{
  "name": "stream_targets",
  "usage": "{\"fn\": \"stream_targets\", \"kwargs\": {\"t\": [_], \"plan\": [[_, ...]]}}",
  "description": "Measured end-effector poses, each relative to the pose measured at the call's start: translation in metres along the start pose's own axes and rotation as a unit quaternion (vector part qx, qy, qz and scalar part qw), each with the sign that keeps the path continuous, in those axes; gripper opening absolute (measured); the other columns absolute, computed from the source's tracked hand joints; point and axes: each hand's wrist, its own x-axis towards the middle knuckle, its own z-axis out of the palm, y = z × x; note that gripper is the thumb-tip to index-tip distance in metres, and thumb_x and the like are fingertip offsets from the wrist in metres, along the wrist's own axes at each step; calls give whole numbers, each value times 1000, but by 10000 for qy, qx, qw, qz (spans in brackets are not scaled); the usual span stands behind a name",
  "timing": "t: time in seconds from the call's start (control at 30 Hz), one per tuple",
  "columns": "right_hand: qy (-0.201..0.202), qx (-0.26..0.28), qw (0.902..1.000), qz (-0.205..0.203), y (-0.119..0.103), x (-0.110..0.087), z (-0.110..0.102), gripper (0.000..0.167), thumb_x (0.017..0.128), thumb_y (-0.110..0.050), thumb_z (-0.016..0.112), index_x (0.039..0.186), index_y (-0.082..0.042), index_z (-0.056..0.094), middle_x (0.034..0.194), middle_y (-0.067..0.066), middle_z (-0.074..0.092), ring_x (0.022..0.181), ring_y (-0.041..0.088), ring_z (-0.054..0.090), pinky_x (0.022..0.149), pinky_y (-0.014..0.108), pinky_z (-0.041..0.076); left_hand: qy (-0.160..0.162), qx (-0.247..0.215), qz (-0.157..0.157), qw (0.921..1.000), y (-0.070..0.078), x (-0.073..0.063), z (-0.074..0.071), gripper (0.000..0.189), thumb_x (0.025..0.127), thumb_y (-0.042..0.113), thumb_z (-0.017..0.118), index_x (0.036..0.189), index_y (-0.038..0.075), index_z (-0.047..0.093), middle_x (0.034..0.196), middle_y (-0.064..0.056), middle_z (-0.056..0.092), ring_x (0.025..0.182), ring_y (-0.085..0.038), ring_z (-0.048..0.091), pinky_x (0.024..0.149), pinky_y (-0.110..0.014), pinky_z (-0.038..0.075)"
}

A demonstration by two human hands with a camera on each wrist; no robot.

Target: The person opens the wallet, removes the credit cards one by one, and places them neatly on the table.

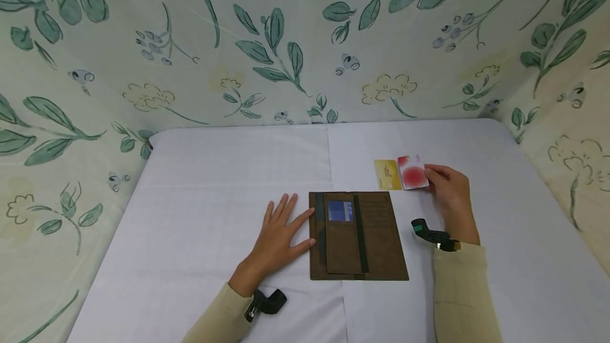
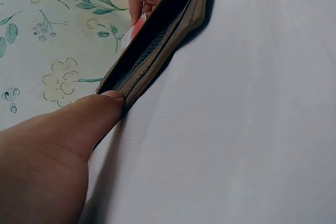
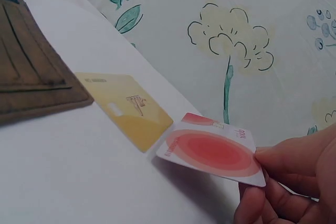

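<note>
An opened brown wallet [image 1: 381, 242] lies on the table, with a blue card [image 1: 339, 211] showing in a window of its left side. My left hand [image 1: 276, 242] has its fingers spread, the thumb and index fingertip touching the wallet's left edge. Between thumb and fingers my right hand [image 1: 450, 189] pinches a white card with a red circle [image 3: 210, 150] by its right edge. In the right wrist view that card is tilted, with a shadow under it. A yellow card [image 1: 388, 174] lies on the cloth just left of it, behind the wallet.
A white cloth [image 1: 229, 173] with fold lines covers the table. Fabric with a leaf and flower print [image 1: 286, 41] hangs behind and at both sides. Each wrist carries a black camera mount, the left mount [image 1: 269, 302] close to the cloth.
</note>
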Motion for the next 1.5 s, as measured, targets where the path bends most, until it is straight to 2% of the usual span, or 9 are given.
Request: {"fn": "stream_targets", "kwargs": {"t": [0.53,0.7,0.87,1.0,1.1,1.17,1.3,1.5], "plan": [[82,-296,9995,57,0,1,5,46,97,-40,54,134,-14,58,126,4,53,95,14,49,65,10,47,-3,10,-14,10000,0,0,0,65,90,57,56,145,25,45,157,-17,24,145,-37,16,112,-61,10],[64,-550,9984,-86,-1,1,6,48,97,-43,51,134,-14,58,128,6,53,94,15,51,65,11,47,32,29,5,10000,0,-1,0,64,90,57,56,145,25,46,157,-18,24,145,-38,16,112,-61,10],[38,-916,9956,-165,-2,-1,6,50,98,-46,49,135,-13,57,132,9,53,97,18,51,66,12,47,48,28,13,10000,0,-1,0,64,90,56,57,145,24,46,156,-18,24,145,-38,16,112,-61,10],[23,-1080,9941,-135,-3,-3,4,51,98,-46,47,137,-14,55,136,10,52,103,21,50,60,10,45,-30,72,-26,10000,0,-1,0,64,91,58,55,146,26,44,157,-16,23,146,-36,14,113,-59,9],[8,-1072,9942,-80,-2,-3,4,51,98,-47,46,138,-15,54,139,9,51,108,22,50,59,9,43,-72,89,-47,9999,1,-2,0,64,91,58,53,146,27,44,158,-16,22,146,-35,13,114,-59,8],[18,-1050,9944,-68,-2,-4,4,52,98,-47,46,138,-15,55,138,9,52,108,21,50,62,10,44,-62,98,-40,9999,0,-2,1,64,91,58,54,146,27,44,158,-16,22,146,-35,13,114,-59,9],[52,-991,9951,-56,-2,-4,4,53,97,-49,47,138,-16,55,137,9,52,103,20,50,68,13,46,13,100,2,9999,-1,-2,4,64,91,57,55,146,26,45,157,-16,23,146,-36,14,113,-60,9],[99,-945,9954,-112,0,-3,4,51,97,-48,47,137,-17,56,135,8,53,100,19,51,66,13,47,61,47,22,10000,0,-2,4,65,90,56,57,145,24,46,157,-17,24,145,-37,16,113,-60,9]]}}
